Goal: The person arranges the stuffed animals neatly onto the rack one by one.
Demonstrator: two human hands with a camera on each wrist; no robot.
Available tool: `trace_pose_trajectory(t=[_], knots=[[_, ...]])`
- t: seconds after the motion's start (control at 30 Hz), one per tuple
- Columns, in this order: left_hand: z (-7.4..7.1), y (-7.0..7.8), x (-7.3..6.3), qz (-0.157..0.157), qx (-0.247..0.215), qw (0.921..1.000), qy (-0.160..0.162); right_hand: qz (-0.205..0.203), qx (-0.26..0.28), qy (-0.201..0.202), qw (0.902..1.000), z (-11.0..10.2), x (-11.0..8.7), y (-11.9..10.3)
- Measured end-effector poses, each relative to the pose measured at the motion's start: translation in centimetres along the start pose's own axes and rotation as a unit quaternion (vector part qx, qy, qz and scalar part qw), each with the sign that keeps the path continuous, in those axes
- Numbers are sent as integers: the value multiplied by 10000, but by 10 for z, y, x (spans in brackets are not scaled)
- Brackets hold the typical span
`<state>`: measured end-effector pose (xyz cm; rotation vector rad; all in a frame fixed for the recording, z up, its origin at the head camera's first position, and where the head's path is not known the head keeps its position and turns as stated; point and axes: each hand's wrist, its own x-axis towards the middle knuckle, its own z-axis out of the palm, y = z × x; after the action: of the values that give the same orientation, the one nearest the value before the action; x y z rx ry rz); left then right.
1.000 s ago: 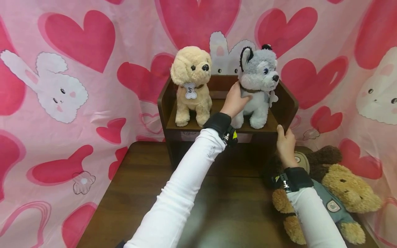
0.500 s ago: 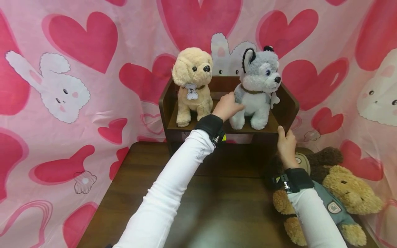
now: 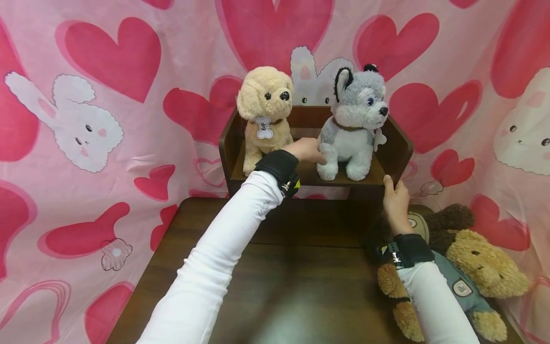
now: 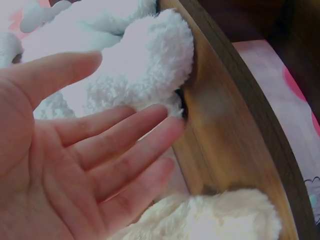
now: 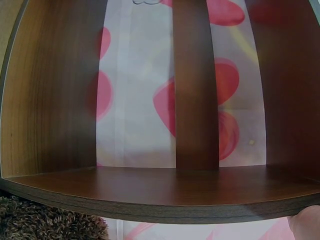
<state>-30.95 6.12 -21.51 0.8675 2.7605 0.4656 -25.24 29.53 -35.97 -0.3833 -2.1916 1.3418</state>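
A grey and white plush husky (image 3: 350,124) sits on the right of the upper board of a dark wooden shelf (image 3: 374,174). A cream plush puppy (image 3: 264,100) with a bone-shaped tag sits at the left end. Between the two reaches my left hand (image 3: 306,150), its fingertips by the husky's front leg. In the left wrist view its palm (image 4: 60,170) shows, fingers spread and holding nothing, white fur behind the fingertips. My right hand (image 3: 396,203) grips the shelf's right side near the front corner; its thumb (image 5: 306,222) shows at the board's edge in the right wrist view.
A tan teddy bear (image 3: 485,263) in a blue-green top lies at the right, beside a dark brown plush (image 3: 451,220) partly hidden behind it. The shelf stands at the back of a brown wooden table (image 3: 309,286). Pink heart-patterned cloth (image 3: 185,48) hangs behind.
My left hand has come away from the husky's side, moving left and down to near its front leg. The right hand stays on the shelf, and both plush dogs keep their places.
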Motion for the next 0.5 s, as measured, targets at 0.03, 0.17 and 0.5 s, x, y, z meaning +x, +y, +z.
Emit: trace_pose_trajectory(t=[0.03,0.17,0.5], knots=[[0,0,-1,-51,-6,9999,-106,0,0,-7,10000,0,0,0],[0,0,-4,-141,19,9988,-460,-27,-25,16,10000,1,0,0],[5,2,-18,213,150,9965,-799,-47,-93,11,9999,-1,-1,-2]])
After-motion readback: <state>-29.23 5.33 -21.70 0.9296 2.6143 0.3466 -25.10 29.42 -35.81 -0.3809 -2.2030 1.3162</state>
